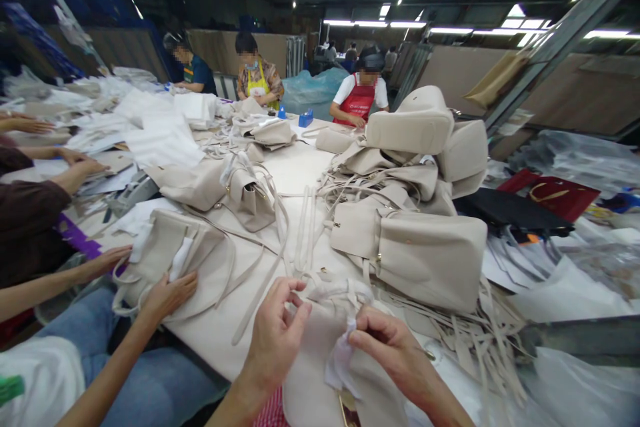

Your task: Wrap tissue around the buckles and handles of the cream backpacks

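Note:
A beige leather bag (310, 373) lies in front of me, its handle (360, 290) at the far end and a gold metal clasp (349, 408) low on its front. My right hand (393, 347) pinches a crumpled strip of thin white wrapping (340, 360) between thumb and fingers, over the bag's front. The strip hangs down toward the clasp. To the left of the handle, my left hand (279, 327) is raised with curved fingers and a gap between thumb and forefinger. Nothing shows in it.
Beige bags (425, 253) with loose straps are piled at right. At left, a co-worker's hands (170, 293) hold another beige bag (160, 247). White paper sheets (160, 133) cover the far left table. Several people work across it. Thin straps (485, 353) hang at the right edge.

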`<state>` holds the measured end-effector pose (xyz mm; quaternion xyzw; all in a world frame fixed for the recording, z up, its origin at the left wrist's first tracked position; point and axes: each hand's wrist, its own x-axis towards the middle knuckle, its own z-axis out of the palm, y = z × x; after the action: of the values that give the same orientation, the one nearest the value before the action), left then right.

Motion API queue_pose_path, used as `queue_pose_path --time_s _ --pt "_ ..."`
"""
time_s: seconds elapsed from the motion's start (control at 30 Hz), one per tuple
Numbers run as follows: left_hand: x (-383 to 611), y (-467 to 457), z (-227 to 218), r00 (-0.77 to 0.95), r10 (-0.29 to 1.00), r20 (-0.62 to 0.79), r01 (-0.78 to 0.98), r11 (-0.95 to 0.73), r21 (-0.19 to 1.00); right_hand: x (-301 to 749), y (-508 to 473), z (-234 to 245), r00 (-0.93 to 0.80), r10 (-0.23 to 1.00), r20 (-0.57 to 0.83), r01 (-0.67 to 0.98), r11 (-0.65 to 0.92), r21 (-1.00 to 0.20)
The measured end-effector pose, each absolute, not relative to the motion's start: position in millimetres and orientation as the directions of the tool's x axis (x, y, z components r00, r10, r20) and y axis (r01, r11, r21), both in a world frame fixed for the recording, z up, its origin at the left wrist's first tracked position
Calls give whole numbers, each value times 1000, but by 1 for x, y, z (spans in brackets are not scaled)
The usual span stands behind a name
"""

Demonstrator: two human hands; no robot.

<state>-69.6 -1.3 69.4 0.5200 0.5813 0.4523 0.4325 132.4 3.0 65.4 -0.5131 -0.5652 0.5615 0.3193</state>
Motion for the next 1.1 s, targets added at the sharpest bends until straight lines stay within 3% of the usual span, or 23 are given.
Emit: queue_pose_path --time_s 0.1,0.27,0.37,0.43,0.5,0.57,0.63,0.73,0.83,0.9,1.0,1.1 --pt "-74 11 64 98 986 137 319 -162 934 139 2 61 -229 929 -292 235 -238 -942" --pt "-75 43 63 402 914 50 294 -180 939 145 4 61 -69 940 -335 199 -317 -927" --pt "-74 59 72 622 783 20 307 -268 913 150 -1 71 -57 940 -336 181 -321 -930" --pt "-70 64 75 753 652 -88 268 -181 946 154 -5 77 -53 942 -333 181 -319 -930" --pt "-62 66 72 822 518 -237 242 60 968 157 -6 79 -59 942 -332 182 -316 -931" --pt "-51 65 66 807 496 -322 180 313 933 161 -3 79 -86 943 -322 183 -302 -935" --pt "-41 64 61 727 596 -340 62 437 897 167 4 83 -88 956 -280 179 -262 -948" --pt "-28 63 68 596 741 -309 -69 431 900 188 13 97 176 978 -111 185 -143 -972" --pt "-16 60 88 482 834 -268 -185 396 900 215 6 116 568 817 101 124 36 -992" --pt "-6 56 103 413 882 -226 -260 352 899 229 -7 124 648 755 101 -19 148 -989" --pt "7 49 121 346 923 -168 -303 279 911 232 -34 123 508 862 0 -141 83 -987" --pt "12 46 132 300 947 -115 -320 214 923 213 -50 111 280 958 -61 8 -66 -998"
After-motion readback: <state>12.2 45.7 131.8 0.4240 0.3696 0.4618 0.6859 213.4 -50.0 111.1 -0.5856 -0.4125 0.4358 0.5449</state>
